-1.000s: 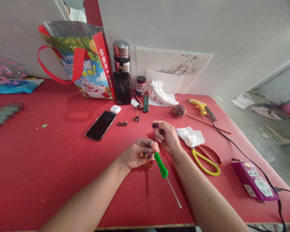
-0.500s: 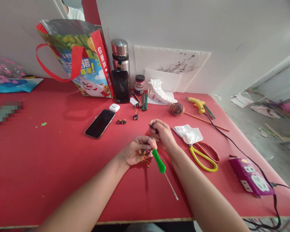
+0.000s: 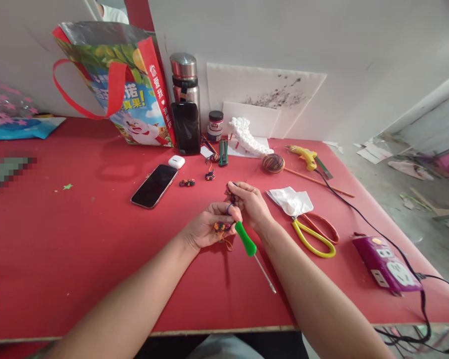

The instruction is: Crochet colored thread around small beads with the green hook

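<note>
My left hand [image 3: 211, 224] is closed around a small multicoloured crocheted yarn piece [image 3: 222, 227], from which a loose orange strand hangs. The same hand holds a green-handled tool [image 3: 245, 239] whose thin metal shaft points down to the right. It looks like a crochet or latch hook; its far end in the fingers is hidden. A blue loop, ring or yarn, circles a left finger. Just beyond, my right hand [image 3: 248, 202] pinches another dark multicoloured crocheted piece [image 3: 231, 192], mostly covered by the fingers. Two similar crocheted bits [image 3: 187, 183] lie ahead on the red table [image 3: 108, 239].
A phone [image 3: 155, 186] and white earbud case [image 3: 176, 161] lie ahead left. To the right are scissors [image 3: 314, 239] under white paper, a yarn ball [image 3: 273, 163], a yellow glue gun [image 3: 302, 155] and a purple power strip [image 3: 386, 264] with cables. A bag [image 3: 123, 89] and steel bottle [image 3: 185, 80] stand behind.
My right hand has turned slightly and its thumb now lies along the top of the dark crocheted piece. The left hand keeps its hold; the whole view has shifted a little.
</note>
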The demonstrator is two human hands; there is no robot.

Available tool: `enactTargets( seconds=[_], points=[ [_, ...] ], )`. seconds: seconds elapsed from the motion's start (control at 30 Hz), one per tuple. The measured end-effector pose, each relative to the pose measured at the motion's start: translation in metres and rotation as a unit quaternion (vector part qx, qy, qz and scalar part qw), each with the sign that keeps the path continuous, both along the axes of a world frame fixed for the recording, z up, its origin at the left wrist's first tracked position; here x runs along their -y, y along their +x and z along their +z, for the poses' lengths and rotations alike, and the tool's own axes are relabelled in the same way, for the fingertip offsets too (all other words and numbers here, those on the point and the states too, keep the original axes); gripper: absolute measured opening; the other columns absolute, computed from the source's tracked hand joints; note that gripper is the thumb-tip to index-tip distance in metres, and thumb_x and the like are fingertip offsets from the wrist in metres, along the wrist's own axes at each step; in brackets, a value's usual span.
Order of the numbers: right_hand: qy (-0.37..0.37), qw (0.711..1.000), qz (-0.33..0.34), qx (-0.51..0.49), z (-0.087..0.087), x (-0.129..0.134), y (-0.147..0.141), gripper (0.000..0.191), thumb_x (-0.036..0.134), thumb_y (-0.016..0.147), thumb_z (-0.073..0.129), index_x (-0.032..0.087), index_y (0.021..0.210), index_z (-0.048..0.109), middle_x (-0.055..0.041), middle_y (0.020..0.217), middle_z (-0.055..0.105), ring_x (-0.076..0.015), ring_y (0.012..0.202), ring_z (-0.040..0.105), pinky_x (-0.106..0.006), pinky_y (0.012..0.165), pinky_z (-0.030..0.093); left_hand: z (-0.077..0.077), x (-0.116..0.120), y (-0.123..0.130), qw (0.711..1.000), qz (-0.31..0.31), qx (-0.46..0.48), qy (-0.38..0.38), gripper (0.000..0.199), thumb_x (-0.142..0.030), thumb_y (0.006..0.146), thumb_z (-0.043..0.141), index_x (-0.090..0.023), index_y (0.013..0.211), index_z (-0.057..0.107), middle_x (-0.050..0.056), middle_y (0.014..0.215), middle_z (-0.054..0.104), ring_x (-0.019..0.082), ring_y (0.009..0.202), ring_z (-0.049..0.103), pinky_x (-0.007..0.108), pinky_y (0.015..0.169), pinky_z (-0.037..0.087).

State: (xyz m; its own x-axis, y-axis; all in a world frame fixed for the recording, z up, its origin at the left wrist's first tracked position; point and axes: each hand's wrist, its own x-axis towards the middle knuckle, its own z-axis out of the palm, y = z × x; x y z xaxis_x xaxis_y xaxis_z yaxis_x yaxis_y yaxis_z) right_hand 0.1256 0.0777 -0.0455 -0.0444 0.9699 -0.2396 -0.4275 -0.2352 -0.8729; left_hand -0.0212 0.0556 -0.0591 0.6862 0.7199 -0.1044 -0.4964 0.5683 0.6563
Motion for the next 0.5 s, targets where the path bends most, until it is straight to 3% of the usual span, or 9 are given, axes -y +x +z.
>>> enactTargets(
  seconds=[0.13, 0.27, 0.37, 0.5],
  points=[
    [0.007, 0.999, 0.025, 0.031, -0.002, 0.004, -0.002, 0.048, 0.058, 0.058, 0.101, 0.018, 0.072, 0.079, -0.0038, 0.067, 0.072, -0.0120, 0.058, 0.057, -0.024, 0.049, 0.041, 0.001, -0.001, -0.001, 1.000, 0.018, -0.004, -0.009, 0.032, -0.030, 0.063, 0.106, -0.013, 0.072, 0.080, -0.001, 0.063, 0.062, 0.007, 0.055, 0.061, 0.018, 0.056, 0.050],
    [0.026, 0.994, 0.081, 0.069, 0.008, 0.010, 0.008, 0.039, 0.049, 0.059, 0.102, 0.017, 0.069, 0.083, -0.0025, 0.057, 0.068, -0.0142, 0.056, 0.057, -0.027, 0.051, 0.044, 0.003, -0.002, -0.003, 0.999, 0.032, -0.009, -0.023, 0.030, -0.024, 0.064, 0.106, -0.012, 0.072, 0.080, -0.001, 0.064, 0.063, 0.008, 0.058, 0.063, 0.018, 0.060, 0.055],
    [0.059, 0.986, 0.116, 0.101, 0.024, 0.016, 0.024, 0.024, 0.037, 0.066, 0.098, 0.018, 0.073, 0.086, -0.0037, 0.071, 0.076, -0.0174, 0.069, 0.065, -0.030, 0.063, 0.053, 0.004, -0.002, -0.003, 0.998, 0.045, -0.013, -0.042, 0.026, -0.017, 0.065, 0.104, -0.010, 0.075, 0.081, 0.000, 0.068, 0.066, 0.006, 0.060, 0.065, 0.017, 0.065, 0.058],
    [0.158, 0.952, 0.169, 0.201, 0.042, 0.027, 0.045, 0.014, 0.032, 0.086, 0.080, 0.022, 0.086, 0.090, -0.0062, 0.091, 0.084, -0.0232, 0.087, 0.075, -0.035, 0.080, 0.060, 0.003, 0.000, -0.002, 0.996, 0.056, -0.018, -0.064, 0.031, -0.020, 0.059, 0.107, -0.009, 0.074, 0.081, 0.000, 0.071, 0.070, 0.005, 0.058, 0.066, 0.015, 0.063, 0.058]
  ],
)
